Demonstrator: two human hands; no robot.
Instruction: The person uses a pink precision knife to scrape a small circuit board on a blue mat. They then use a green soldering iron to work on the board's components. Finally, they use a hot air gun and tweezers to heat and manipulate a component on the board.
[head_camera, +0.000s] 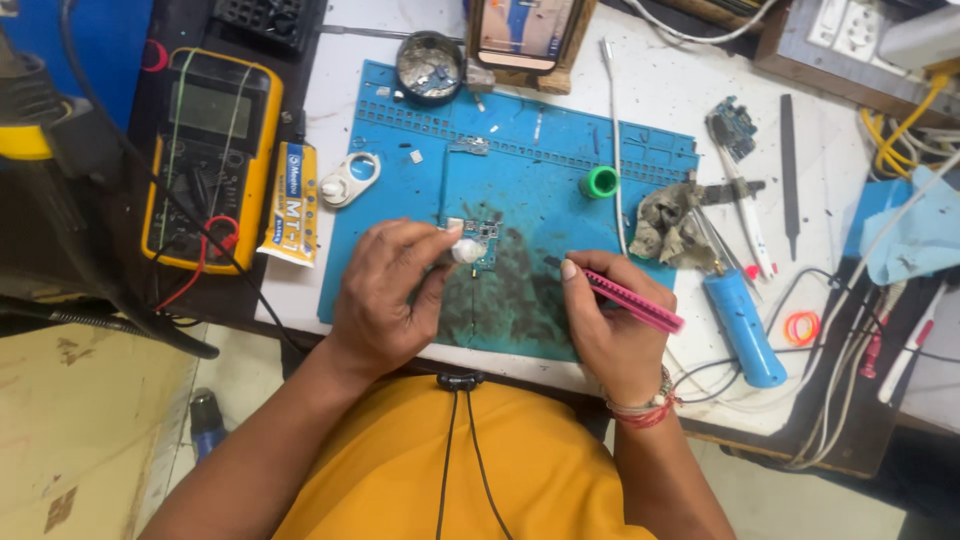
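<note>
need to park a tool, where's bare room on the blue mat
Bare mat lies between the round tin and the green tape roll, above the circuit board. Crowded: right of the roll, with rag, pens and blue cylinder; both hands fill the near edge.

Blue work mat (520, 170): rubbery, matt, ribbed along the far edge, smeared with dark grime near the middle. Circuit board (484, 243): small blue-green board, dull, with tiny shiny metal parts. White plastic bottle (466, 250) at the left hand (385, 300) fingers (440, 240): smooth, slightly glossy. Pink tool (635, 302) in the right hand (610, 325): ridged plastic, matt. Surface (680, 90): white, worn, scuffed and stained. Multimeter (212, 150): yellow rubbery casing, black matt plastic face, glossy screen. Rag (668, 225): grey cloth, crumpled, dirty. Blue cylinder (742, 335): smooth plastic, mild sheen. Green ring (600, 182): glossy plastic. Tin (430, 68): dull metal. Shirt (480, 460): yellow cloth, matt.
</note>
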